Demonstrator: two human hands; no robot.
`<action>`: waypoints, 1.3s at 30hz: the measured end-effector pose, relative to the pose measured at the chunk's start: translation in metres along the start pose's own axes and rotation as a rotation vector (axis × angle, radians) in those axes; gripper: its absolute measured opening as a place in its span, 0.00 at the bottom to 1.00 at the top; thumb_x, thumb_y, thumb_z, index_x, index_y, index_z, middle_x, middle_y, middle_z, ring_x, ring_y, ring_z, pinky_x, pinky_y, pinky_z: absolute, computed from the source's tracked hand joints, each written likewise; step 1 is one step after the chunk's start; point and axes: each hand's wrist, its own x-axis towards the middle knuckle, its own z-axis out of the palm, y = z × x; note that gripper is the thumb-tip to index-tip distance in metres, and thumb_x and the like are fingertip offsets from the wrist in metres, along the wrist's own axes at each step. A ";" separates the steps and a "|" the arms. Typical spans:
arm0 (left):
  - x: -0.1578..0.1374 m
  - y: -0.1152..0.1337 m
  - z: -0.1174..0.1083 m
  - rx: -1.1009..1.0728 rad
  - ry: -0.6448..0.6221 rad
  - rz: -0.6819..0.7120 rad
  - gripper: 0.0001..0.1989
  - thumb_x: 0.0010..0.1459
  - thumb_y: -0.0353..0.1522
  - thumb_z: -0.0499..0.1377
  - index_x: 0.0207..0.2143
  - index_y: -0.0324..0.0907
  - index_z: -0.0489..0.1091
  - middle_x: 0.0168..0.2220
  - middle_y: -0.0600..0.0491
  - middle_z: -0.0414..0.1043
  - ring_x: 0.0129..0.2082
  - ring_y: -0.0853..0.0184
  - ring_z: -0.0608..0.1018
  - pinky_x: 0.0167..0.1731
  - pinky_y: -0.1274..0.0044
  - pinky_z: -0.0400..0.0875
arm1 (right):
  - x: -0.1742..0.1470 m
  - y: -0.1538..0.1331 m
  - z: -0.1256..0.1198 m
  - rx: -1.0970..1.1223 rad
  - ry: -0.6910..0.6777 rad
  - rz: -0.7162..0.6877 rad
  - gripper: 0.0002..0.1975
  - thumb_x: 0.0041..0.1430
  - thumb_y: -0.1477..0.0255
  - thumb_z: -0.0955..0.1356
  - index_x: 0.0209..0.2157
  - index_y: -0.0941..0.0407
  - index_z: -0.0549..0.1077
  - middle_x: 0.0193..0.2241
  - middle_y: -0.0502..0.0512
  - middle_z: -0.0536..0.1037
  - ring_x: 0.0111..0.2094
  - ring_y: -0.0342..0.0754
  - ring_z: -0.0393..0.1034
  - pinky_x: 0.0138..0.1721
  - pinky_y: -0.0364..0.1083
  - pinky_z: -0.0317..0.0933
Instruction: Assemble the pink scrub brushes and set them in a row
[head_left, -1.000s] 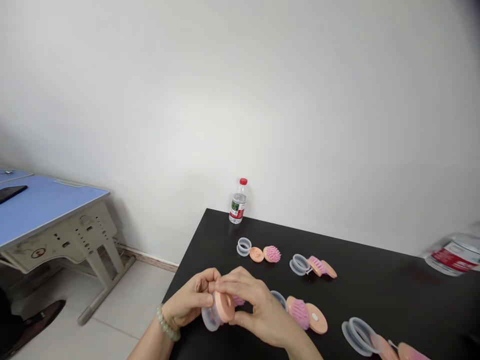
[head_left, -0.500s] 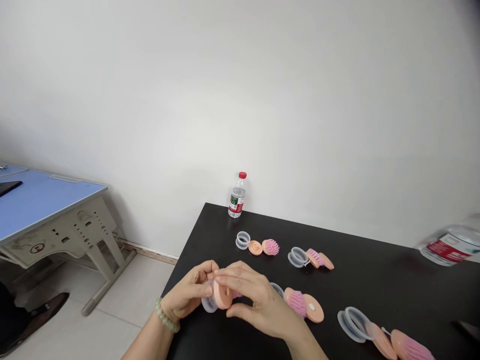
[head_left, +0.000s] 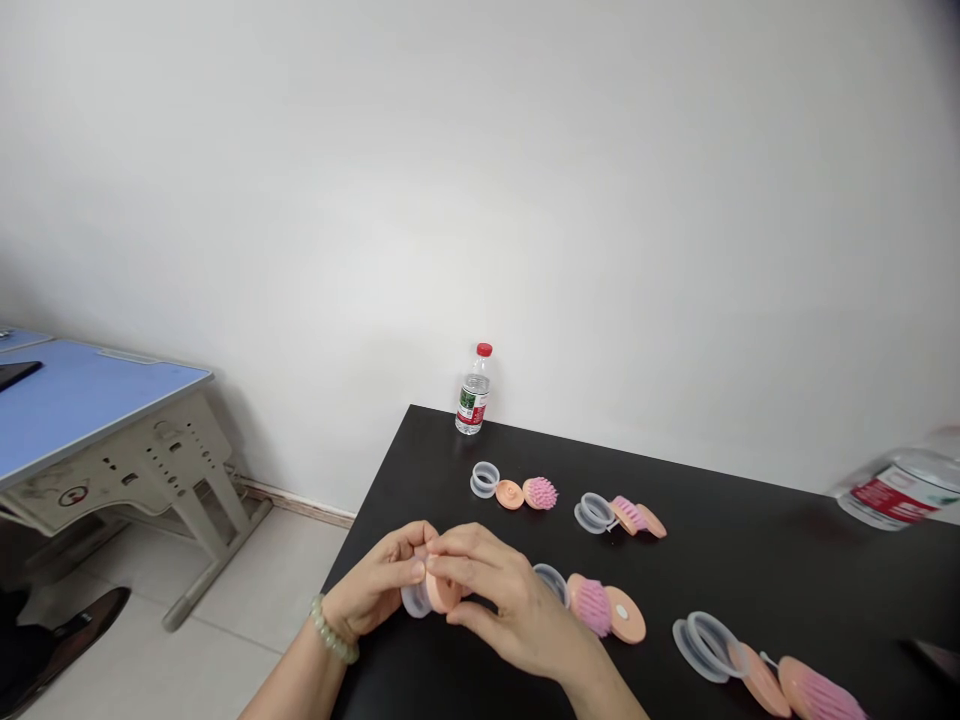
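Just over the near left part of the black table, my two hands meet around one small set of parts. My left hand (head_left: 375, 585), with a bead bracelet at its wrist, is closed on a translucent flanged ring (head_left: 415, 599). The fingers and thumb of my right hand (head_left: 514, 600) grip a peach round disc (head_left: 442, 592) pressed against that ring. My right fingers hide part of the disc. Right of my right hand lie another translucent ring (head_left: 553, 582), a pink-bristled brush head (head_left: 591, 604) and a peach disc (head_left: 627, 614).
Farther back on the black table (head_left: 675, 560) are more translucent rings (head_left: 485, 480), peach discs (head_left: 509, 495) and pink brush heads (head_left: 541, 493). A red-capped water bottle (head_left: 473, 395) stands at the back corner, another bottle (head_left: 900, 493) at right. A blue desk (head_left: 97, 395) is left.
Both hands stay closed on the parts. The disc has tilted slightly and sits a little higher and farther left, with more of it behind my right fingers.
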 end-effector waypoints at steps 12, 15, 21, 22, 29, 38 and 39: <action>0.004 -0.005 -0.005 0.112 0.098 0.112 0.23 0.45 0.45 0.74 0.31 0.41 0.67 0.27 0.59 0.64 0.26 0.75 0.67 0.27 0.83 0.63 | 0.002 0.003 0.007 -0.105 0.052 -0.063 0.19 0.69 0.78 0.65 0.59 0.53 0.68 0.54 0.60 0.76 0.58 0.51 0.68 0.57 0.51 0.68; 0.006 -0.006 -0.006 0.191 0.137 0.153 0.25 0.41 0.43 0.76 0.36 0.43 0.70 0.32 0.57 0.67 0.31 0.71 0.71 0.31 0.80 0.68 | 0.000 0.010 0.010 -0.159 0.049 -0.061 0.22 0.68 0.81 0.65 0.61 0.54 0.67 0.58 0.61 0.74 0.64 0.52 0.62 0.63 0.55 0.62; 0.006 -0.004 -0.014 0.439 0.336 0.240 0.30 0.49 0.37 0.72 0.54 0.50 0.67 0.54 0.50 0.68 0.53 0.58 0.73 0.51 0.71 0.70 | -0.007 0.018 0.005 -0.301 0.151 0.156 0.27 0.61 0.80 0.70 0.61 0.55 0.67 0.64 0.67 0.66 0.67 0.60 0.58 0.62 0.62 0.63; 0.006 -0.004 -0.016 0.493 0.366 0.240 0.27 0.51 0.36 0.70 0.53 0.48 0.68 0.54 0.49 0.69 0.53 0.57 0.73 0.51 0.70 0.70 | -0.008 0.017 0.003 -0.297 0.180 0.171 0.24 0.61 0.80 0.69 0.58 0.55 0.70 0.61 0.65 0.70 0.65 0.59 0.60 0.61 0.62 0.64; 0.009 -0.007 -0.022 0.858 0.432 0.222 0.21 0.50 0.26 0.63 0.48 0.45 0.71 0.49 0.48 0.74 0.51 0.55 0.76 0.53 0.65 0.69 | -0.024 0.013 0.001 -0.281 0.311 0.169 0.16 0.63 0.80 0.68 0.50 0.53 0.76 0.50 0.60 0.79 0.56 0.57 0.70 0.55 0.58 0.70; 0.005 -0.002 -0.016 1.090 0.326 0.182 0.23 0.45 0.24 0.62 0.46 0.46 0.73 0.46 0.50 0.75 0.47 0.56 0.77 0.51 0.64 0.70 | -0.045 0.013 0.001 -0.266 0.334 0.355 0.16 0.63 0.78 0.68 0.52 0.53 0.74 0.49 0.59 0.79 0.53 0.56 0.72 0.53 0.58 0.72; 0.005 -0.002 -0.016 1.100 0.326 0.180 0.23 0.45 0.23 0.62 0.46 0.46 0.73 0.47 0.50 0.76 0.47 0.56 0.77 0.50 0.64 0.71 | -0.046 0.014 0.003 -0.270 0.302 0.407 0.19 0.62 0.79 0.68 0.54 0.53 0.73 0.51 0.60 0.77 0.54 0.56 0.71 0.54 0.58 0.71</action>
